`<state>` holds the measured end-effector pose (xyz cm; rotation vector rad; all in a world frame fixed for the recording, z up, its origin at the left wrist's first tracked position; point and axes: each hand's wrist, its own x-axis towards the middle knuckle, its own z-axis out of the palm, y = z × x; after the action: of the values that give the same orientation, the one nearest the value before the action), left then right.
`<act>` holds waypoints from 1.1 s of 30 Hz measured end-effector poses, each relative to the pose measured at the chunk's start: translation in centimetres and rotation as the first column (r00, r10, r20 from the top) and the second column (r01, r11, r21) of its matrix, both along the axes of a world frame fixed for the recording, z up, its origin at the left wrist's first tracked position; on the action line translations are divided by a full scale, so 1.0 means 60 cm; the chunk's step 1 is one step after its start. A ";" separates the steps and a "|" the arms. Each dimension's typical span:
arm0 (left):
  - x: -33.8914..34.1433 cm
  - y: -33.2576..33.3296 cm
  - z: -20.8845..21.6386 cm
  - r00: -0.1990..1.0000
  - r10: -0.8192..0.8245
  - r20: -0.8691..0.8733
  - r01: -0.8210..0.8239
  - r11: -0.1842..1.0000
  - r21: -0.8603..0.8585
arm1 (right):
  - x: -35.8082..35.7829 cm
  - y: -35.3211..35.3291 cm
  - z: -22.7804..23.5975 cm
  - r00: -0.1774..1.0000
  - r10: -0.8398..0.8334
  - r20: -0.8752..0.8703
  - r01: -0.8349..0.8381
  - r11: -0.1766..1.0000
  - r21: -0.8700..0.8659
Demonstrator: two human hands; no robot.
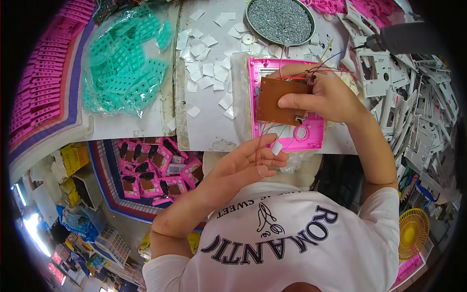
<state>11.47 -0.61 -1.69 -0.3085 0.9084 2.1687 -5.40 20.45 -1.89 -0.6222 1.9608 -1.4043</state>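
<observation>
My right hand (335,95) grips a brown circuit board (275,100), thumb on its face, tilted above a pink plastic casing (311,138). Red, blue and yellow wires (331,71) spread from the board beside my fingers. Nearer to me, my left hand (238,165) is turned partly palm up, its fingers loosely curled. A small white square piece (277,147) sits between its fingertips, and thin red wires (259,146) hang from the board across those fingers. The board hides much of the casing's inside.
White squares (207,69) lie scattered left of the casing. A round tray of screws (281,44) stands behind. Bagged teal keypads (124,63) are at left, and white panels (418,112) pile at right. A dark powered screwdriver (404,40) hangs upper right. A bin of pink units (155,170) is lower left.
</observation>
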 end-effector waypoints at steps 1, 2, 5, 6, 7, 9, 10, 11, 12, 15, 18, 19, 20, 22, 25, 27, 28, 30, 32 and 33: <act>0.001 0.000 0.000 1.000 -0.003 -0.004 0.003 1.000 0.004 | -0.005 0.003 -0.007 0.993 0.055 -0.108 -0.051 0.998 0.037; 0.002 0.000 -0.001 1.000 -0.008 0.007 0.008 1.000 0.012 | -0.008 0.005 -0.012 0.971 0.111 -0.212 -0.097 0.992 0.079; 0.006 -0.002 0.001 0.997 -0.026 0.066 0.024 0.999 0.038 | -0.008 -0.007 -0.014 0.922 0.203 -0.330 -0.150 0.972 0.180; 0.007 -0.005 0.007 0.994 -0.035 0.105 0.030 0.998 0.049 | -0.008 -0.013 -0.007 0.917 0.231 -0.325 -0.152 0.956 0.251; 0.011 -0.009 0.013 0.989 -0.043 0.143 0.035 0.998 0.060 | -0.008 -0.023 0.008 0.912 0.259 -0.318 -0.154 0.935 0.321; 0.034 -0.016 0.030 0.995 -0.091 -0.046 0.080 0.978 -0.194 | -0.006 -0.032 0.027 0.911 0.265 -0.316 -0.125 0.907 0.402; 0.040 -0.022 0.037 0.982 -0.131 -0.135 0.082 0.944 -0.319 | -0.004 -0.035 0.032 0.914 0.248 -0.320 -0.100 0.904 0.415; 0.034 -0.032 0.048 0.930 -0.271 -0.249 0.091 0.824 -0.559 | -0.002 -0.037 0.033 0.918 0.231 -0.323 -0.074 0.898 0.433; 0.023 -0.042 0.067 0.847 -0.429 -0.314 0.049 0.651 -0.758 | -0.002 -0.035 0.028 0.900 0.233 -0.368 -0.059 0.903 0.425; -0.004 -0.045 0.067 0.677 -0.586 -0.444 -0.329 0.298 -0.896 | -0.005 -0.033 0.018 0.858 0.245 -0.451 -0.032 0.902 0.430; -0.038 -0.042 0.037 0.548 -0.599 -0.584 -0.564 0.251 -0.787 | -0.010 -0.031 0.026 0.857 0.266 -0.441 -0.023 0.875 0.484; -0.046 -0.037 0.028 0.526 -0.600 -0.603 -0.583 0.261 -0.769 | -0.011 -0.031 0.027 0.854 0.274 -0.441 -0.028 0.872 0.488; -0.052 -0.034 0.022 0.503 -0.604 -0.619 -0.600 0.272 -0.753 | -0.011 -0.031 0.028 0.853 0.278 -0.441 -0.031 0.871 0.490; -0.058 -0.032 0.012 0.490 -0.634 -0.598 -0.608 0.244 -0.756 | -0.010 -0.029 0.017 0.850 0.293 -0.437 -0.068 0.885 0.462; -0.070 -0.033 -0.003 0.453 -0.648 -0.612 -0.648 0.233 -0.725 | -0.005 -0.029 0.015 0.842 0.298 -0.450 -0.064 0.882 0.466; -0.078 -0.035 -0.007 0.429 -0.658 -0.619 -0.666 0.233 -0.709 | -0.004 -0.031 0.019 0.835 0.298 -0.464 -0.043 0.874 0.484; -0.081 -0.036 -0.009 0.423 -0.668 -0.612 -0.665 0.230 -0.710 | -0.004 -0.032 0.019 0.832 0.299 -0.468 -0.036 0.870 0.492; -0.090 -0.033 -0.009 0.336 -0.726 -0.600 -0.684 0.250 -0.686 | -0.005 -0.034 0.018 0.823 0.312 -0.475 -0.035 0.862 0.506; -0.106 -0.024 -0.004 0.153 -0.801 -0.579 -0.713 0.316 -0.626 | -0.007 -0.032 0.020 0.813 0.329 -0.481 -0.033 0.850 0.526; -0.105 -0.025 -0.006 0.133 -0.838 -0.529 -0.711 0.291 -0.640 | -0.004 -0.029 0.019 0.759 0.280 -0.587 0.051 0.874 0.483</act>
<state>5.15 -2.10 -2.03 0.9907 3.0317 0.7840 -5.63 18.70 -0.78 -1.0658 2.6187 -0.5875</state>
